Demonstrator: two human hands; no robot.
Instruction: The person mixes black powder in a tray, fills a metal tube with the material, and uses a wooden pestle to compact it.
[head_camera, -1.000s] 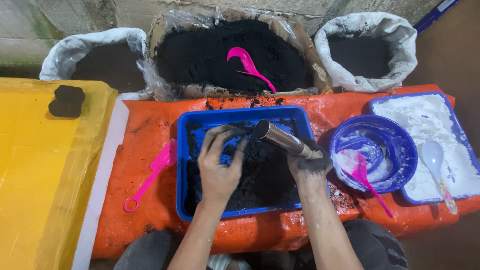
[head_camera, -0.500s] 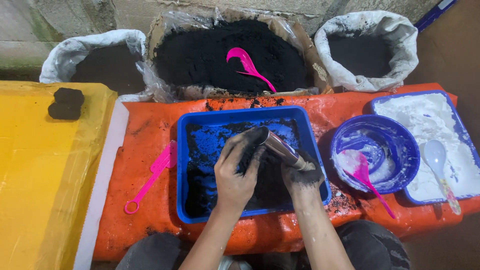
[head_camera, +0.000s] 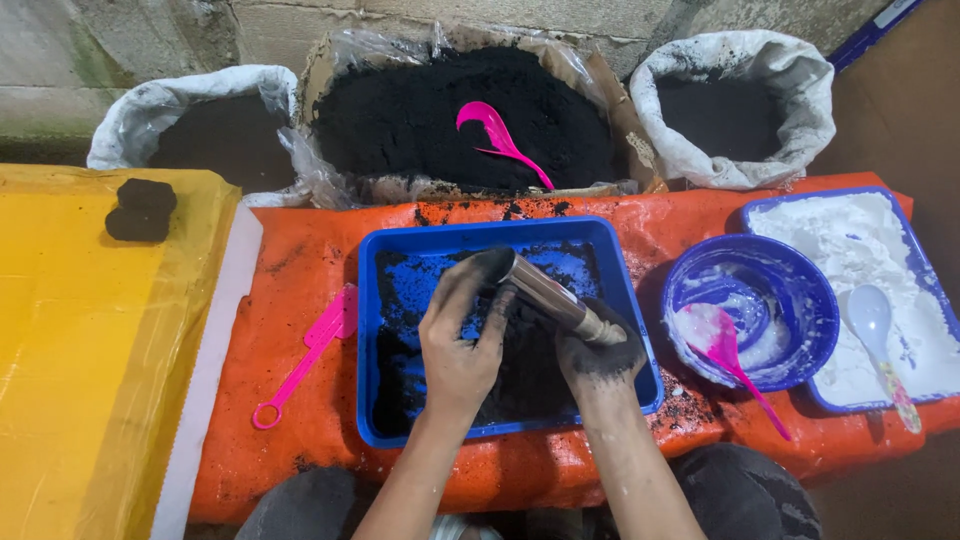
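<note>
- The right hand (head_camera: 600, 350) is closed around the near end of a metal tube (head_camera: 545, 290), and it holds the tube tilted, with the open end pointing up and to the far left, over the blue tray (head_camera: 380, 330). I think the tilt keeps the mouth of the tube where the other hand can reach it.
- The left hand (head_camera: 458, 345) has its fingers together and cupped over the mouth of the tube, touching it; it seems to press black powder (head_camera: 520, 375) into the opening. It clamps nothing that I can see.
- Both hands stay above the tray, so powder that falls lands back in the tray and not on the orange sheet (head_camera: 300, 430).
- A pink spatula (head_camera: 305, 355) lies on the sheet just left of the tray, near but not used.
- To the right stands a blue bowl (head_camera: 800, 300) with white paste and a pink spoon (head_camera: 735, 360) in it; further right is a tray of white powder (head_camera: 850, 225) with a white spoon (head_camera: 875, 330).
- At the far side an open box of black powder (head_camera: 420, 110) holds a pink scoop (head_camera: 495, 135), between two white sacks (head_camera: 800, 110).
- Two black pressed blocks (head_camera: 140, 208) rest on the yellow sheet (head_camera: 90, 350) at the left, well apart from the work.
</note>
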